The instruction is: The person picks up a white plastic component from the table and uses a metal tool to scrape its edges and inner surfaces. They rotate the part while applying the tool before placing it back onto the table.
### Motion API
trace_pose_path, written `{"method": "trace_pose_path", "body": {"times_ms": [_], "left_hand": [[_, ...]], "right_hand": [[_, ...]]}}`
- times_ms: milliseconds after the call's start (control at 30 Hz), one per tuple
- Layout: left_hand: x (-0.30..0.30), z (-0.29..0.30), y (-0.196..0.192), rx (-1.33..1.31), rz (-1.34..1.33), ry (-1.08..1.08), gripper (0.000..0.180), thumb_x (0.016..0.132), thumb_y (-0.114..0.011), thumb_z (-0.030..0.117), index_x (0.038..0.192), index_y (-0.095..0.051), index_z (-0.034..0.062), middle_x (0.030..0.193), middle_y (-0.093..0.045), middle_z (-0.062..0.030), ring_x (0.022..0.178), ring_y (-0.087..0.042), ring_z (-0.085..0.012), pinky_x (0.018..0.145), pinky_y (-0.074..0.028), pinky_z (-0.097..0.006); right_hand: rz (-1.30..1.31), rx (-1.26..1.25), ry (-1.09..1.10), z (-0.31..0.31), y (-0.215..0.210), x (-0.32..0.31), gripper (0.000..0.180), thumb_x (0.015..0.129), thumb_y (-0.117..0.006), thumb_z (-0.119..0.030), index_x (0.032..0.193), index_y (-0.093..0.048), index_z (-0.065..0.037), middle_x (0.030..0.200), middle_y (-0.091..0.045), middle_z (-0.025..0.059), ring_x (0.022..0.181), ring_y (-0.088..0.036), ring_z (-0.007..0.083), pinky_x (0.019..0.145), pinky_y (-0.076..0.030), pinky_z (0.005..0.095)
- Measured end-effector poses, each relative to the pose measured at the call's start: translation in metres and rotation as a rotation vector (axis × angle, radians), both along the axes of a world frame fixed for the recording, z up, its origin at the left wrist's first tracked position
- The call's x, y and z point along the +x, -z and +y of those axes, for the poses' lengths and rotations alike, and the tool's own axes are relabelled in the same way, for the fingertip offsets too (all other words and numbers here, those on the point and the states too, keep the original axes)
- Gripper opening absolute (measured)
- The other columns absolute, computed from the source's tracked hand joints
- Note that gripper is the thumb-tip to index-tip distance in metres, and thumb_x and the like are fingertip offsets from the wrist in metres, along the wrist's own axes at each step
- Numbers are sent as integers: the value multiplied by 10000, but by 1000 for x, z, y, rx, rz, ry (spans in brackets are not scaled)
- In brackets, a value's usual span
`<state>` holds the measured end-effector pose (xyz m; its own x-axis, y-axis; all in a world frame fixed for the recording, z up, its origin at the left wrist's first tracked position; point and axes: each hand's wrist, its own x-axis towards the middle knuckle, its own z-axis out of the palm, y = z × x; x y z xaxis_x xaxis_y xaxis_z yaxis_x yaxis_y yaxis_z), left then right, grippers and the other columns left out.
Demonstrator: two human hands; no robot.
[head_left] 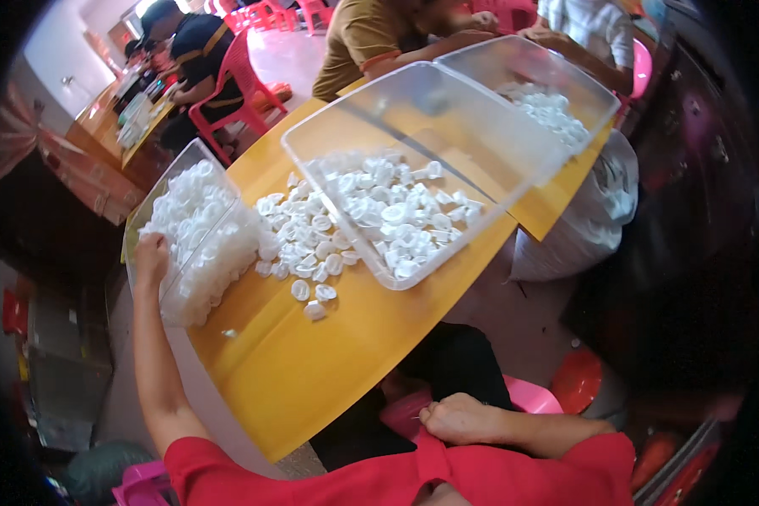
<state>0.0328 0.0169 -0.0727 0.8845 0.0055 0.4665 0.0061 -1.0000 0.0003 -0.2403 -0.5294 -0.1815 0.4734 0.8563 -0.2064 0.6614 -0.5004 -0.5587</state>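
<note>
My left hand (151, 259) is at the left wall of a clear plastic bin (196, 263), its fingers curled at the top of the heap of small white plastic pieces (196, 201) inside. Whatever those fingers hold, if anything, is hidden. Low in front of my body, off the table edge, my right hand (457, 419) is closed, the thumb side toward the table. I cannot make out what is in it. Loose white oval plastic caps (312, 240) lie scattered on the yellow table (291, 371), between the bin and a wide clear tray (396, 283).
The wide tray holds more white caps, and a second clear tray (609, 110) stands behind it. Two people sit across the table; another sits on a pink chair (238, 80) at the far left. A white sack (578, 240) bulges beside the table's right edge.
</note>
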Motion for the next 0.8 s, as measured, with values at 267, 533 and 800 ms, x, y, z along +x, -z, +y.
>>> {"method": "trace_pose_path", "body": {"times_ms": [267, 533, 800], "left_hand": [[-98, -137, -66, -288, -430, 402, 95, 855, -559, -28, 942, -596, -16, 874, -610, -109, 759, -595, -188, 714, -479, -273], [-271, -355, -99, -779, 1110, 1668, 226, 855, -637, 78, 998, -616, -96, 1141, -568, -242, 1057, -571, -351, 880, -465, -416], [-320, -385, -67, -953, 1343, 1766, 105, 852, -572, 82, 916, -580, -1, 956, -548, -152, 909, -553, -308, 786, -415, -395]], "right_hand": [[-16, 66, -26, -4, -4, -6, 138, 741, -525, -94, 797, -560, 27, 661, -619, 191, 682, -652, 337, 574, -524, 420], [-62, 62, 19, -2, 5, -8, 171, 745, -530, -131, 684, -650, -26, 720, -653, 194, 691, -656, 350, 606, -520, 444], [-80, -29, 8, -3, -5, -5, 130, 715, -565, -109, 729, -657, -18, 741, -656, 201, 726, -658, 356, 633, -524, 435]]}}
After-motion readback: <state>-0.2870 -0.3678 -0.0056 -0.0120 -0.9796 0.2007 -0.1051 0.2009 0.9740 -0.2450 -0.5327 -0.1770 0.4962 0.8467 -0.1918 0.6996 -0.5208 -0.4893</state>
